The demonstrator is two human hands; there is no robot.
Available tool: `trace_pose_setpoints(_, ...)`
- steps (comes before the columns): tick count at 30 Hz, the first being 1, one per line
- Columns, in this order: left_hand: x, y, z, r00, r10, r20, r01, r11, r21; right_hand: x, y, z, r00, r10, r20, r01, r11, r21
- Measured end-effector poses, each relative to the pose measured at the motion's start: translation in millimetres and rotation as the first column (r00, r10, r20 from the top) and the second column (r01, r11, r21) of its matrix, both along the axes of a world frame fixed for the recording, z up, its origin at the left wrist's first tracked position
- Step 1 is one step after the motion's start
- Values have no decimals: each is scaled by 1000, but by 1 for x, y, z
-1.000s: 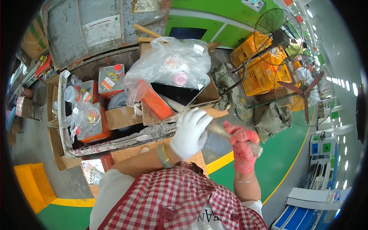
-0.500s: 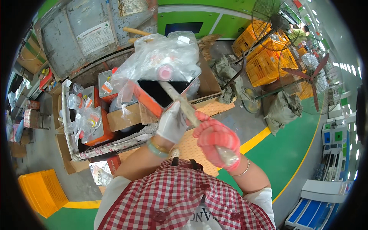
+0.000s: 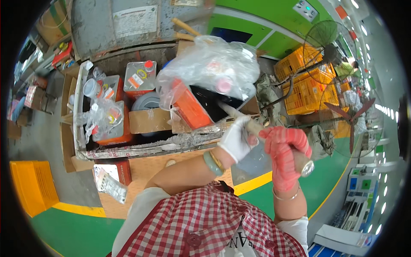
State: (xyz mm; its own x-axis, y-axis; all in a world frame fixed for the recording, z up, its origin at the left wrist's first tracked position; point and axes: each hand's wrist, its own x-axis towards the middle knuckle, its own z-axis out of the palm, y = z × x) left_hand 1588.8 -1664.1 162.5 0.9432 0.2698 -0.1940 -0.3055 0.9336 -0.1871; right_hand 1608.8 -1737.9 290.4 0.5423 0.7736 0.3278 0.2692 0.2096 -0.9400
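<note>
A long pale pole (image 3: 231, 111) slants across in front of me, its far end inside the dark opening of an orange square tin (image 3: 191, 108). My left hand (image 3: 235, 140), in a white glove, closes round the pole near the tin. My right hand (image 3: 286, 150), in a pink-red glove, grips it closer to the near end, which sticks out shiny below the fingers. Clear plastic bags (image 3: 201, 64) lie bunched over the tin's far side, with a pinkish round lid (image 3: 223, 85) among them. What the pole touches inside the tin is hidden.
The tin stands in a grimy bin with a raised grey lid (image 3: 90, 30). More square tins (image 3: 139, 79) and a cardboard flap (image 3: 150, 121) are to its left. Yellow crates (image 3: 310, 96) and a standing fan (image 3: 352, 113) are on the right. Another yellow crate (image 3: 32, 188) stands lower left.
Both hands and the pole have shifted right in the picture, and the view has turned. The pole's near end now points more to the right, with its tip showing. Both hands still hold it.
</note>
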Motion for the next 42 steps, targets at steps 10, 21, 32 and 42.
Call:
trace_pose_setpoints(10,-28,12,-6,996,-93,-14,94,995,31,-37,11,-5,968,-111,226,109,994,18)
trace_pose_setpoints(21,-36,20,-3,978,-200,-60,198,979,-46,-51,18,1,982,-144,123,154,985,-78)
trace_pose_setpoints(32,-31,16,-2,986,-139,92,135,990,51,-35,8,-17,983,-164,79,153,981,121)
trace_pose_setpoints(42,-30,12,16,989,-129,-67,129,992,7,-42,11,-1,987,-60,152,51,997,65)
